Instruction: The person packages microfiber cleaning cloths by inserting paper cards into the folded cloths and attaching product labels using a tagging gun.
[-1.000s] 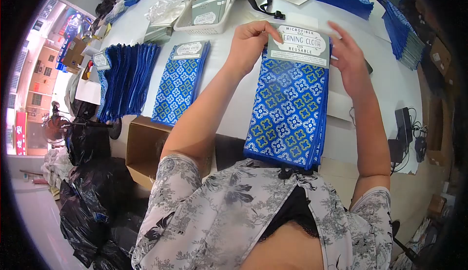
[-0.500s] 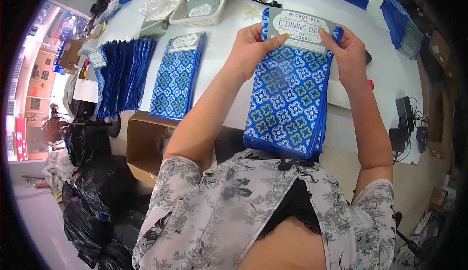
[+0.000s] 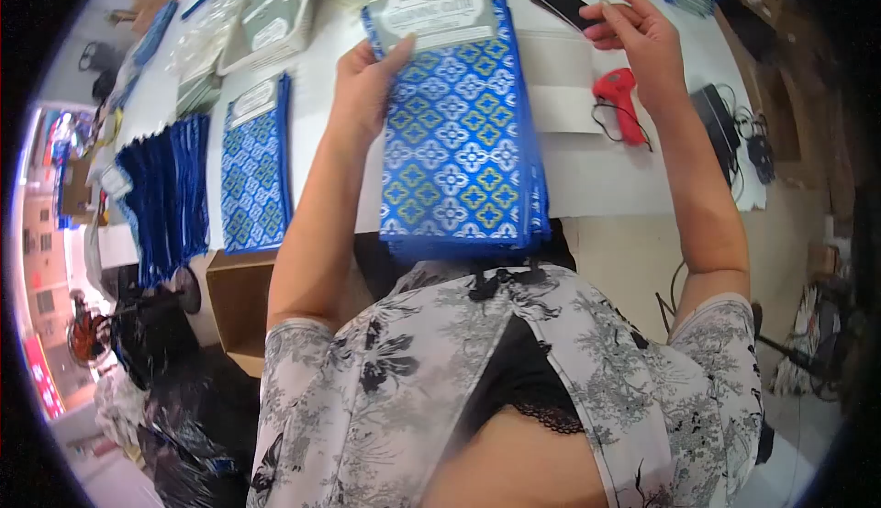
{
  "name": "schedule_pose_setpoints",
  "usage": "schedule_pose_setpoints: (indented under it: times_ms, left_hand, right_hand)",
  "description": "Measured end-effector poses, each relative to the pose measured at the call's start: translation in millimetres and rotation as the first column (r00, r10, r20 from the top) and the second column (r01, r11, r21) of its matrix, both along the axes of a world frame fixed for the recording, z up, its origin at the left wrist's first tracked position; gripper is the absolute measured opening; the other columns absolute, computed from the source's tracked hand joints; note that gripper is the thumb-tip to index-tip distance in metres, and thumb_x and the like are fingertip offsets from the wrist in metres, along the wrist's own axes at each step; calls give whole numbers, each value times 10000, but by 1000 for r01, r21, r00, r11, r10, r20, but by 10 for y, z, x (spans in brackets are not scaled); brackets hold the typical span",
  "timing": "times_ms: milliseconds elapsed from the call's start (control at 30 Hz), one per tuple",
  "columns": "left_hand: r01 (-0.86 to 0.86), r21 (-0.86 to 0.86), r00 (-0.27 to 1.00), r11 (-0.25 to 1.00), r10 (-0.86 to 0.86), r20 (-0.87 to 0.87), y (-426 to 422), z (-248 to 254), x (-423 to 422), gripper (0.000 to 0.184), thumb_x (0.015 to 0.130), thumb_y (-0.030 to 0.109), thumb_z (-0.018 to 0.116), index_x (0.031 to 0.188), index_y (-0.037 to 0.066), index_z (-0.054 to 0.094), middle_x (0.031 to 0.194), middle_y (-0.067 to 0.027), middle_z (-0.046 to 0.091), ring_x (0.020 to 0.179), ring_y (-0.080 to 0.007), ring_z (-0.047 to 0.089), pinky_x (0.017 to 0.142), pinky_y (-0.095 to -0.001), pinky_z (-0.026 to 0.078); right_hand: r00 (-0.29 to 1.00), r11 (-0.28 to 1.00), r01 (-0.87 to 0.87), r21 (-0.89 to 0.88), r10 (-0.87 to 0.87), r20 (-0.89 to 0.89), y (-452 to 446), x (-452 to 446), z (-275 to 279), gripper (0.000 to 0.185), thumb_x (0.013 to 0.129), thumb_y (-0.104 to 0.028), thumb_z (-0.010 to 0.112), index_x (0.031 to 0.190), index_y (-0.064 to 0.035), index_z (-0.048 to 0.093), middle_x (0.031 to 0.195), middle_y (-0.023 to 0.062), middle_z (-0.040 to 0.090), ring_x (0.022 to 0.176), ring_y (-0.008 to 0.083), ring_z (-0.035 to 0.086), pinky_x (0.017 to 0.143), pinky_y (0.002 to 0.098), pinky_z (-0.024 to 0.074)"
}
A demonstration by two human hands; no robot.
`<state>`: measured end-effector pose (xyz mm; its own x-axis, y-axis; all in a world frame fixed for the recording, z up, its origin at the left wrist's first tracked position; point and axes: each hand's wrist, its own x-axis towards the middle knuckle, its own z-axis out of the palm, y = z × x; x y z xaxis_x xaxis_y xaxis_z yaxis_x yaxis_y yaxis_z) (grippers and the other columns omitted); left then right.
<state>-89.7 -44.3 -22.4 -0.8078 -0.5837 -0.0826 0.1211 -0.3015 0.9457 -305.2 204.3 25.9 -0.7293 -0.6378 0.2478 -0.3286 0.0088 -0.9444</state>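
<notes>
A stack of blue microfiber cleaning cloths [image 3: 454, 145], patterned with white and yellow-green flowers, hangs in front of me at the table's edge. A grey-green paper label [image 3: 440, 14] reading "cleaning cloth" covers its top. My left hand [image 3: 369, 81] grips the upper left edge of the stack, its thumb on the label. Away from the cloths, to the right, my right hand [image 3: 635, 35] is raised with nothing visible in it, its fingers apart and loosely bent. Close to those fingertips lies a black phone-like object [image 3: 562, 5]. Below this hand lies a red hand-held tool [image 3: 622, 104] with a dark cord.
On the white table [image 3: 321, 95], a labelled cloth stack [image 3: 252, 173] and a row of folded blue cloths [image 3: 165, 191] lie left. A white basket [image 3: 275, 49] holds grey-green labels. A cardboard box [image 3: 243, 311] stands below; black adapters [image 3: 716, 127] with cables lie right.
My right hand has let go of the cloths and moved away to their right. My left hand still holds the stack. The view has shifted, uncovering the red tool and black object.
</notes>
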Motion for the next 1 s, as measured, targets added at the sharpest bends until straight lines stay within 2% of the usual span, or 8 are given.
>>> schedule_pose_setpoints:
  times_ms: [133,200,333,367,533,633,700,1000]
  left_hand:
    - [-6,23,1000,1000,7,-28,27,-19,-46,194,897,87,701,1057,-15,662,952,-83,710,784,-131,669,703,-269,542]
    - [-30,35,998,999,32,-45,29,-42,-47,183,888,74,707,1038,-20,663,927,-93,708,764,-128,665,673,-272,544]
    - [21,-543,911,840,207,356,-107,-186,-21,370,840,368,754,860,10,663,732,-46,634,634,-137,553,571,-328,457]
    - [-4,-585,932,811,214,291,-50,-144,-6,457,854,416,715,948,-29,672,823,-114,665,765,-197,606,711,-385,491]
    - [-107,-125,981,986,84,-173,49,-178,-81,308,862,246,734,986,-32,686,850,-63,698,749,-126,604,687,-315,494]
    - [-135,-342,977,930,183,113,23,-176,-14,265,879,214,722,982,-28,686,849,-58,695,731,-108,601,656,-303,495]
    - [-60,-76,998,995,63,26,39,-179,-13,190,884,132,699,1016,-3,677,882,-57,695,769,-108,617,685,-289,503]
    - [-36,167,990,985,58,-129,23,-37,64,259,904,92,690,1125,-33,637,1024,-127,705,877,-180,682,775,-305,555]
  right_hand:
    - [996,881,-45,471,76,-48,595,-176,-154,306,961,-206,603,1204,-22,633,1032,91,712,869,136,663,743,269,516]
    - [921,768,167,619,103,-376,836,-196,-393,369,894,-289,659,1141,-15,665,1010,157,716,863,268,705,779,353,549]
    - [779,659,349,667,192,-597,1017,7,-674,379,878,-288,647,1151,-26,660,1066,222,648,1005,393,612,875,441,488]
    - [838,655,299,694,168,-519,956,21,-714,365,877,-254,650,1164,-29,656,1088,218,647,1015,381,616,883,429,489]
    - [733,924,108,367,175,-657,616,224,-739,224,905,-24,601,1120,6,655,1122,155,661,1080,297,631,962,366,469]
    - [682,935,69,349,211,-700,449,413,-658,231,911,18,582,1131,-4,650,1119,139,666,1063,265,638,932,338,482]
    - [744,946,35,322,190,-640,270,610,-417,241,900,31,593,1129,-14,653,1122,124,669,1039,242,649,893,319,497]
    - [918,970,50,237,49,-394,-138,455,-531,228,925,-72,605,1141,-42,672,1122,109,700,1002,210,684,847,316,545]
